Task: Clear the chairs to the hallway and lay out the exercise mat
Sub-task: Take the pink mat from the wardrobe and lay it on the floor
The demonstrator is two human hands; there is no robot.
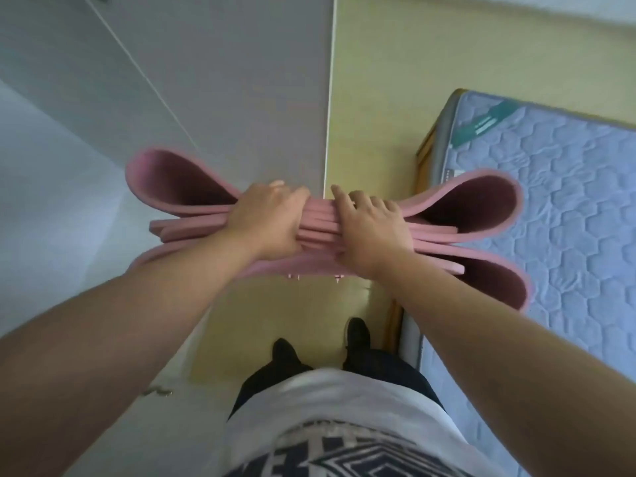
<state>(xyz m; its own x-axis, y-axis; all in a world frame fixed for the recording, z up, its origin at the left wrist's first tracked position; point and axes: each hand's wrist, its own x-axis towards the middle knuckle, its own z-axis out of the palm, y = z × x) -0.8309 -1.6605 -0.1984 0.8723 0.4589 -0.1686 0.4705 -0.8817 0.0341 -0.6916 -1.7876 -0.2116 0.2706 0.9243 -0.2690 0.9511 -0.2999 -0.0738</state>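
Observation:
A pink exercise mat [475, 204], folded into several layers, hangs in the air in front of me above the yellow floor. My left hand [272, 222] grips the squeezed middle of the bundle from the left. Right beside it my right hand [370, 228] grips the same bundle, fingers curled over its top. The mat's loops bulge out on both sides of my hands. No chair is in view.
A bed with a blue quilted mattress [568, 208] stands close on my right. A grey-white wardrobe or wall panel [206, 80] rises on my left. Between them runs a narrow strip of yellow floor [378, 80] where my feet stand.

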